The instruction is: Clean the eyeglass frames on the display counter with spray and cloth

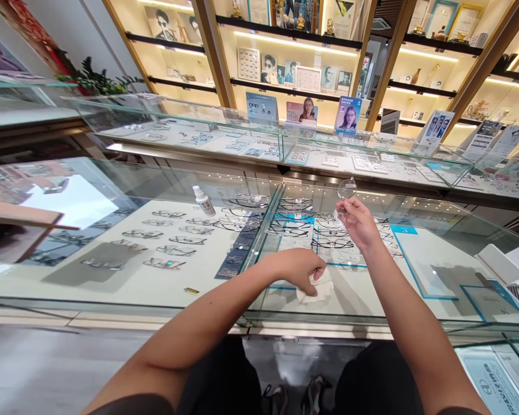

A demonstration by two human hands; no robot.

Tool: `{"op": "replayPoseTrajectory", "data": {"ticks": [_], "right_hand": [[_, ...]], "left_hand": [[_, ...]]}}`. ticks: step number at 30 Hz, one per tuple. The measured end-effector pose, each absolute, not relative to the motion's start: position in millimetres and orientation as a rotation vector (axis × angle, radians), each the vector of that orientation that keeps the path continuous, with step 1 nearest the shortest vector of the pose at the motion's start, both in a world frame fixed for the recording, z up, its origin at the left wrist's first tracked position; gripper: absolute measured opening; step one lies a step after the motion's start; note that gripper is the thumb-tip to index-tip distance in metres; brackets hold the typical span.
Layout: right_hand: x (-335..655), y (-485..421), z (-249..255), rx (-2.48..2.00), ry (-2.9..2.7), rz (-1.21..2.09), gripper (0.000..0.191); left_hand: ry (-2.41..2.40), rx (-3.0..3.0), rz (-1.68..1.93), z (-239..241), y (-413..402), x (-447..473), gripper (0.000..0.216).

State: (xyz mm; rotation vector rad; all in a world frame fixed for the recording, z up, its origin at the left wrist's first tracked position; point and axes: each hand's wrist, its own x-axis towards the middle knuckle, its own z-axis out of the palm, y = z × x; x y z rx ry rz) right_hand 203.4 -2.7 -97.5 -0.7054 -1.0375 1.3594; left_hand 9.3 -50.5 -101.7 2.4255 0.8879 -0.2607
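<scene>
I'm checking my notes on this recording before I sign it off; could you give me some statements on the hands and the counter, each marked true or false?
1. The right hand holds up clear, round-lensed eyeglasses. True.
2. The left hand touches a crumpled white cloth. True.
3. A small white plastic bottle is gripped in the left hand. False: it stands apart from both hands, on their left.
4. The transparent glass display counter under the hands contains only wristwatches. False: rows of eyeglasses show in it.
5. Lit shelves stand beyond the counters. True.
</scene>
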Motion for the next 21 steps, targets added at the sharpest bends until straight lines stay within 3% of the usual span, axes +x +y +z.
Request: {"op": "replayPoseTrajectory", "data": {"ticks": [9, 14, 21], "right_hand": [[202, -5, -96, -0.735, -1.057, 1.342, 0.038], [203, -6, -95, -0.74, -1.065, 1.354, 0.038], [204, -11, -90, -0.735, -1.04, 1.383, 0.037]], "left_hand": [[0.754, 2.223, -0.241, -99, -38, 0, 0.015], [0.592, 2.018, 0.041, -91, -24, -15, 0.016], [0.848, 1.584, 0.559, -88, -5, -31, 0.031]]}}
